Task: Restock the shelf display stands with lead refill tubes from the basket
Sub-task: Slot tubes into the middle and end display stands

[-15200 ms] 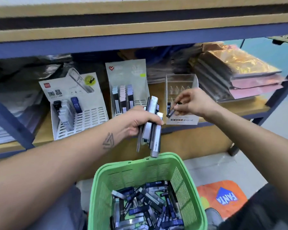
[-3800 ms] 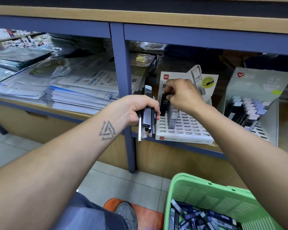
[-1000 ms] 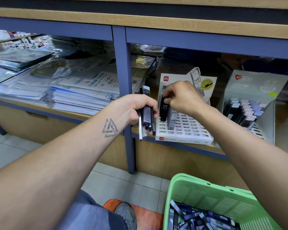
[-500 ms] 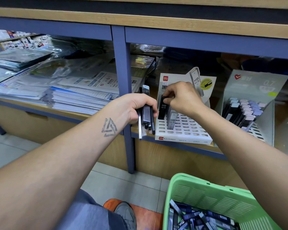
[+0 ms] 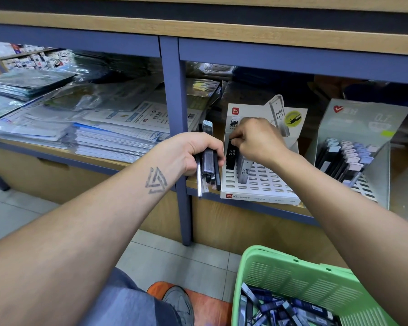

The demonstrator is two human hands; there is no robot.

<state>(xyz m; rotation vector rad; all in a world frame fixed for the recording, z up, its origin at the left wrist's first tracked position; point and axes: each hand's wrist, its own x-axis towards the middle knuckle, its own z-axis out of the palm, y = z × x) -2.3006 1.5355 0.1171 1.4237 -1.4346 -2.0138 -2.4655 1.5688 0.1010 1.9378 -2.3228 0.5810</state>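
My left hand point(image 5: 191, 152) grips a bundle of lead refill tubes point(image 5: 207, 161) upright, just left of the white slotted display stand point(image 5: 264, 184) on the shelf. My right hand point(image 5: 257, 140) pinches the top of a black HB 0.5 tube point(image 5: 231, 156) standing in the stand's back left slots, beside a grey tube point(image 5: 245, 170). A second grey stand point(image 5: 384, 165) to the right holds several tubes with pale caps. The green basket point(image 5: 292, 276) at the bottom right holds many loose tubes.
A blue shelf post point(image 5: 177, 114) rises just behind my left hand. Stacks of wrapped paper and booklets point(image 5: 104, 132) fill the shelf to the left. A blue rail and wooden board run overhead. My shoe point(image 5: 179, 304) rests on an orange mat on the tiled floor.
Over the last second my right hand has stayed on the black tube at the white stand, barely shifting. Long before, both hands worked at a clear stand further right.
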